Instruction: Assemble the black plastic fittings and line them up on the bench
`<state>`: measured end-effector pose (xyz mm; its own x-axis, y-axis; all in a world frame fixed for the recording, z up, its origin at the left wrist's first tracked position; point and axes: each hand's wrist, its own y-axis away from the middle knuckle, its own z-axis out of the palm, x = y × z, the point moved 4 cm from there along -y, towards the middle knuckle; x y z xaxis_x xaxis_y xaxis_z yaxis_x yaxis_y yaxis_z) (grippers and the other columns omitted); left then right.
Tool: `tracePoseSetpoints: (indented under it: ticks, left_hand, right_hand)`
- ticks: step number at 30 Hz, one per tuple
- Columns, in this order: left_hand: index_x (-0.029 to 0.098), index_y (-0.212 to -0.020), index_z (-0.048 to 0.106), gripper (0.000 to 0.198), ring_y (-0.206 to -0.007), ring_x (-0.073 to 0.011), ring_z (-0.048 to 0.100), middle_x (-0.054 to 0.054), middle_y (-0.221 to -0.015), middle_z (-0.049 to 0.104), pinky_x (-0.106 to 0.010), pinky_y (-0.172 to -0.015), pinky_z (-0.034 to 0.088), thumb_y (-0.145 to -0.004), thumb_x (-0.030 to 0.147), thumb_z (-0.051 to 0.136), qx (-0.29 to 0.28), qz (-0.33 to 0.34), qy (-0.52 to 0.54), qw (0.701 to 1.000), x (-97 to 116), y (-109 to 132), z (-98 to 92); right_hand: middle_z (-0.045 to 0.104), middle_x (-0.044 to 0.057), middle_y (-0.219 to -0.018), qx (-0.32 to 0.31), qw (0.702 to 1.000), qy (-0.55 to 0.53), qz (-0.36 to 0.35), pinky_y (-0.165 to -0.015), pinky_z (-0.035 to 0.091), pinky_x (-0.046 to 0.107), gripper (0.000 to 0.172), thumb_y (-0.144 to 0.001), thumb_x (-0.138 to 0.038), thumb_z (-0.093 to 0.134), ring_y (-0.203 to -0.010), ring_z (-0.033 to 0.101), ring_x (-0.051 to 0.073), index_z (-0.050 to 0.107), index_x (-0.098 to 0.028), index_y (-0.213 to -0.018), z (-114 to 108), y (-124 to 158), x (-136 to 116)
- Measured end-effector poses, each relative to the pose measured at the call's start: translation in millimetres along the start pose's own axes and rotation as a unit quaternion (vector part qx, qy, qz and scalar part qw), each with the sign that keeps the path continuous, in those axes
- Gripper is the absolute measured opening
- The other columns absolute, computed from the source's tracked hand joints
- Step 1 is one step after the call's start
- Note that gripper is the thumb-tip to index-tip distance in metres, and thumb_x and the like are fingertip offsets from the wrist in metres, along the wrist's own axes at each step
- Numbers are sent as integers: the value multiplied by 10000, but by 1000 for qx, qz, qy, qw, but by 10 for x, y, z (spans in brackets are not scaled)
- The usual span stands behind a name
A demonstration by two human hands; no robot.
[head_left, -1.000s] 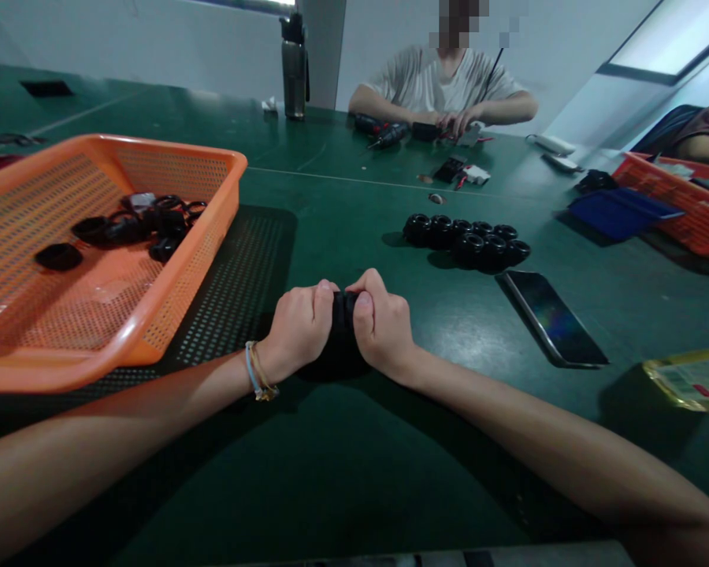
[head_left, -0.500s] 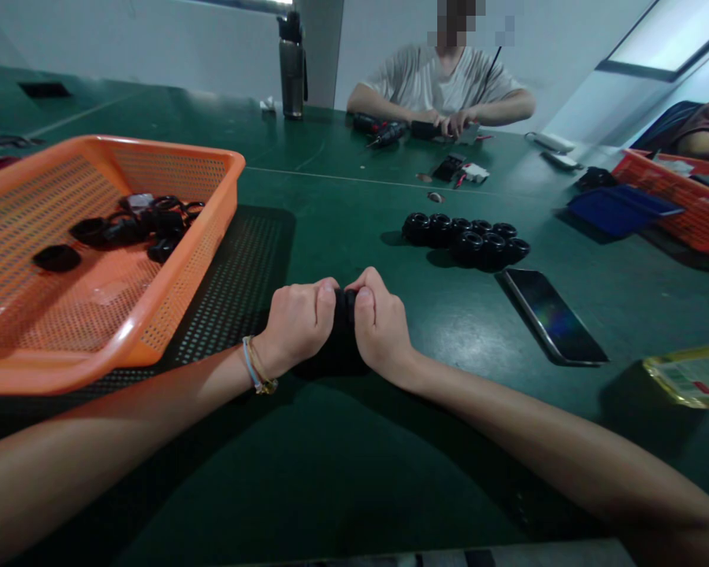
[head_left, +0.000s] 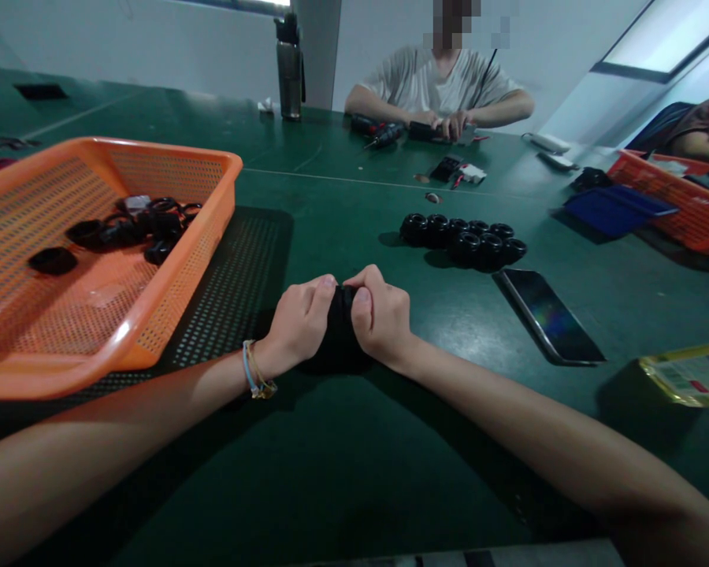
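A black part (head_left: pixel 343 303) sits between my two hands above the green table, mostly hidden by fingers and dark shadow. My left hand (head_left: pixel 303 319) is closed on its left side, thumb on top. From the right, my right hand (head_left: pixel 383 319) is wrapped round the same part, its fingers curled and thumb bent. Beyond my right hand, several shiny black ring-shaped parts (head_left: pixel 464 239) stand grouped in rows. More black parts (head_left: pixel 118 228) lie loosely in the orange basket (head_left: pixel 236 169) to the left.
A phone (head_left: pixel 552 316) and a yellow-edged box (head_left: pixel 688 376) lie to the right. Further back are a blue tray (head_left: pixel 618 209), another orange basket (head_left: pixel 679 205), a power drill (head_left: pixel 384 134) and a bottle (head_left: pixel 289 75). A person (head_left: pixel 443 87) sits across the table.
Both hands have shifted slightly, with the left wrist turned a little and the right fingers tilted. The black part remains between them. The whole view has moved slightly.
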<state>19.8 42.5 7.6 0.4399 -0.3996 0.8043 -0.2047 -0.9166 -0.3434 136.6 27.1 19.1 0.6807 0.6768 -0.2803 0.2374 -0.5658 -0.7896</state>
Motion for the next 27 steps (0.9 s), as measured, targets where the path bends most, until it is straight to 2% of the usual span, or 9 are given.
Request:
tracePoseSetpoints:
  ticks: [5, 10, 13, 16, 20, 23, 27]
  left_hand:
    - [189, -597, 475, 426, -436, -110, 415, 25, -487, 424, -225, -400, 304, -890, 420, 270, -4, -76, 103, 992, -45, 16, 48]
    - [200, -493, 399, 472, -360, -82, 332, 52, -394, 325, -216, -347, 237, -863, 480, 313, -36, -96, 174, 979, -33, 36, 82]
    - [201, -476, 385, 483, -350, -78, 314, 59, -388, 298, -213, -339, 237, -844, 511, 343, -43, -126, 212, 968, -58, 49, 106]
    - [199, -486, 392, 473, -378, -85, 344, 49, -414, 336, -212, -354, 266, -831, 521, 364, -25, -128, 217, 967, -88, 59, 114]
    - [194, -502, 426, 444, -411, -99, 386, 33, -414, 391, -223, -403, 296, -861, 435, 325, -4, -80, 152, 985, -72, 65, 85]
    - [199, -496, 410, 447, -405, -101, 367, 31, -415, 387, -236, -416, 289, -880, 378, 266, -12, -57, 110, 992, -33, 66, 65]
    - [205, -512, 417, 479, -395, -108, 354, 26, -417, 392, -248, -414, 284, -901, 396, 215, -23, -50, 98, 994, 0, 65, 58]
  right_hand:
    - [600, 22, -606, 25, 992, 31, -123, -505, 414, 240, 230, -883, -222, 290, -515, 536, 122, 498, -176, -795, -43, -35, -9]
    - [548, 2, -557, 61, 968, 53, -240, -479, 346, 267, 255, -908, -258, 257, -481, 455, 136, 487, -185, -828, -68, -32, -39]
    - [526, -7, -544, 80, 955, 62, -279, -470, 309, 272, 261, -917, -269, 239, -472, 425, 139, 479, -188, -853, -76, -28, -42]
    - [513, -9, -536, 78, 952, 61, -289, -468, 296, 272, 261, -917, -268, 236, -473, 419, 141, 476, -187, -854, -70, -27, -44]
    - [517, 0, -538, 58, 964, 39, -256, -470, 316, 267, 262, -905, -249, 250, -474, 419, 138, 485, -184, -809, -67, -26, -52]
    - [523, 7, -546, 29, 974, 25, -225, -479, 351, 265, 246, -882, -225, 279, -481, 441, 135, 496, -179, -774, -68, -24, -65]
    - [542, 16, -554, 3, 979, 29, -204, -480, 388, 263, 237, -853, -198, 300, -483, 473, 133, 504, -180, -734, -79, -26, -87]
